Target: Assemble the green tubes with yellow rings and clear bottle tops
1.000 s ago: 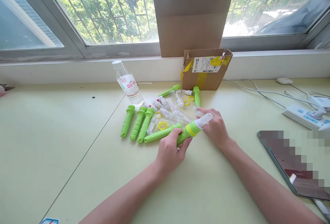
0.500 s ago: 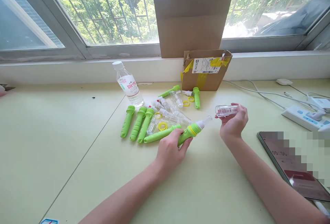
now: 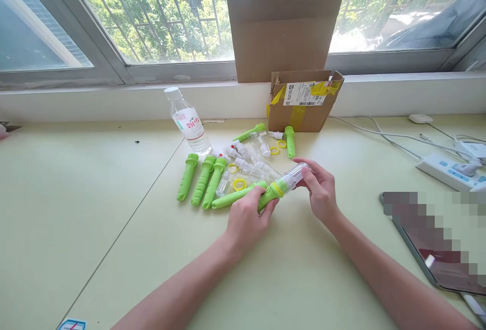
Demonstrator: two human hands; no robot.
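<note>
My left hand is closed around a green threaded handle with a yellow ring at its collar. In my right hand, a clear ribbed plastic cap is pinched between thumb and fingers. The cap sits over the handle's white nozzle end, its open rim close to the yellow ring. Whether the threads engage I cannot tell. Beside my left hand lies another green handle. Several more green handles, clear caps, white nozzle pieces and loose yellow rings lie beyond.
A water bottle stands behind the parts on the left. Against the sill rests an open cardboard box. At right are a power strip, white cables and a phone, partly pixelated.
My right hand has moved left and brought the clear cap over the nozzle on the green handle. My left hand keeps its grip and has shifted slightly left.
</note>
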